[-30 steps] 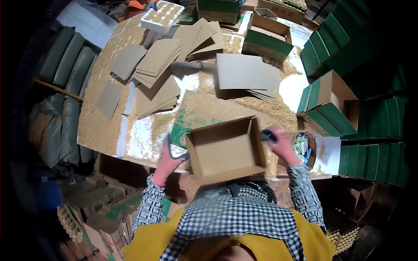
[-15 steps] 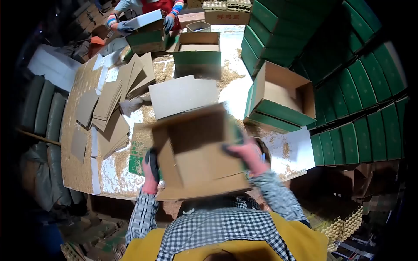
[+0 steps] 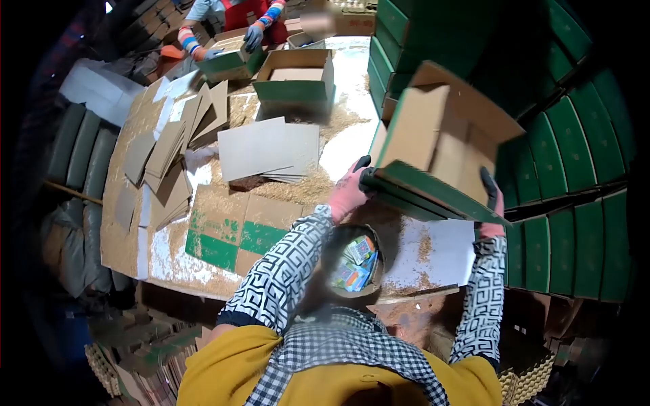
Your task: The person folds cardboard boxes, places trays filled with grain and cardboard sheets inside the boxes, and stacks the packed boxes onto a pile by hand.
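Starting at the far left we see dark sacks [image 3: 68,155] banked along the edge of the table [image 3: 162,254], whose top is scattered with husk-like litter. On it lie fanned stacks of cardboard sheets [image 3: 169,152], and nearer us a flattened green-and-brown carton [image 3: 233,230] dusted with the same litter. At the top, a co-worker's gloved hands [image 3: 227,42] rest on a small green box [image 3: 230,64]; what it holds we cannot tell. Beside it stands an open green box [image 3: 296,78], empty as far as we can see. Below that lies a pile of grey boards [image 3: 267,149]. Close to our chest a round basket [image 3: 355,264] holds small colourful packets. Our left hand [image 3: 347,193], in a pink glove with dark fingertips, is curled tight around the lower left corner of the open carton [image 3: 440,145], and our right hand [image 3: 492,203] is clamped on its lower right edge. The carton is off the table, tilted toward us, brown inside and showing nothing in it, held up in front of the wall of stacked green boxes [image 3: 575,169] at the right.
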The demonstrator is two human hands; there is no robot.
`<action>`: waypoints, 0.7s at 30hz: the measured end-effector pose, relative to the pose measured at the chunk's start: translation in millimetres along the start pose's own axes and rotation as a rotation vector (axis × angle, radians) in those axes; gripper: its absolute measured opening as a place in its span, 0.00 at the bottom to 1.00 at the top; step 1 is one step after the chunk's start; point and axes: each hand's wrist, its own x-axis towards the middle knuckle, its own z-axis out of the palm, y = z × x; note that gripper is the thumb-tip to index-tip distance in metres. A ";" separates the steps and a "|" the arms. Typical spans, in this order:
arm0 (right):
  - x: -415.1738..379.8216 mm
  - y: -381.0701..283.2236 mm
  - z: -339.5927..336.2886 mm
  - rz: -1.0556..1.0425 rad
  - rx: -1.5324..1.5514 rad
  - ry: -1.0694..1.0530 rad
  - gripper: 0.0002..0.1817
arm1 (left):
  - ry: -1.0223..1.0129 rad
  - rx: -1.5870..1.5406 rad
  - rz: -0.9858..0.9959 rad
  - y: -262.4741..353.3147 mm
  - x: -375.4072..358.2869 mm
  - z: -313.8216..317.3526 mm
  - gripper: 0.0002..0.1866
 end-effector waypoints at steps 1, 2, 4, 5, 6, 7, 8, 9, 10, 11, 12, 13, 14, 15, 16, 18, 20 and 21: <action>2.8 16.6 11.8 -0.299 -0.416 -0.134 0.23 | -0.046 -0.211 -0.160 0.0 -4.3 0.5 0.30; 22.4 61.2 11.3 -0.164 -0.450 -0.161 0.24 | -0.085 -0.422 -0.320 -1.6 -6.9 -1.3 0.31; 39.5 49.3 18.5 -0.102 -0.836 0.078 0.22 | 0.064 -0.730 -0.374 -12.8 -17.8 -0.5 0.32; 37.7 18.4 21.5 -0.096 -1.017 0.266 0.21 | 0.145 -0.881 -0.387 -17.7 -23.3 -0.5 0.33; 31.2 -17.6 23.0 -0.101 -0.984 0.420 0.21 | 0.278 -0.912 -0.428 -29.6 -38.9 -14.1 0.32; 19.4 -35.7 7.8 -0.159 -0.394 0.366 0.24 | 0.409 -0.941 -0.459 -43.3 -52.7 -27.5 0.30; -6.7 -71.8 17.6 -0.218 -0.155 0.459 0.23 | 0.415 -0.764 -0.378 -64.3 -76.6 -56.7 0.30; -44.4 -107.8 43.4 -0.270 0.082 0.549 0.22 | 0.353 -0.112 -0.345 -81.7 -103.0 -99.0 0.31; -90.8 -135.7 81.5 -0.228 0.269 0.273 0.21 | 0.432 0.099 -0.328 -100.2 -127.9 -138.0 0.30; -127.7 -157.8 119.2 -0.184 0.448 -0.001 0.21 | 0.483 0.242 -0.484 -141.7 -157.7 -172.9 0.31; -150.2 -141.3 162.2 -0.027 0.320 -0.234 0.21 | 0.481 0.737 -0.589 -173.5 -183.4 -203.7 0.36; -172.5 -124.9 205.4 0.095 0.148 -0.483 0.23 | 0.369 0.792 -0.768 -198.4 -203.6 -241.1 0.42; -201.7 -107.1 254.5 0.448 0.449 -0.516 0.25 | 0.275 0.779 -0.931 -231.0 -228.6 -268.3 0.50; -217.5 -66.9 313.9 0.601 0.454 -0.419 0.24 | 0.282 0.738 -1.095 -253.3 -246.5 -287.9 0.52; -223.6 -31.8 351.3 0.647 0.212 -0.421 0.24 | 0.348 0.558 -1.141 -271.1 -262.5 -301.1 0.53; -236.4 67.7 412.4 0.774 0.129 -0.297 0.23 | 0.309 0.417 -1.230 -276.4 -278.6 -324.5 0.53; -252.9 73.4 432.9 0.724 0.331 -0.152 0.24 | 0.210 0.235 -1.134 -300.2 -293.3 -343.5 0.48; -260.8 75.4 443.4 0.692 0.432 -0.086 0.24 | 0.207 0.111 -1.077 -325.2 -308.0 -349.1 0.41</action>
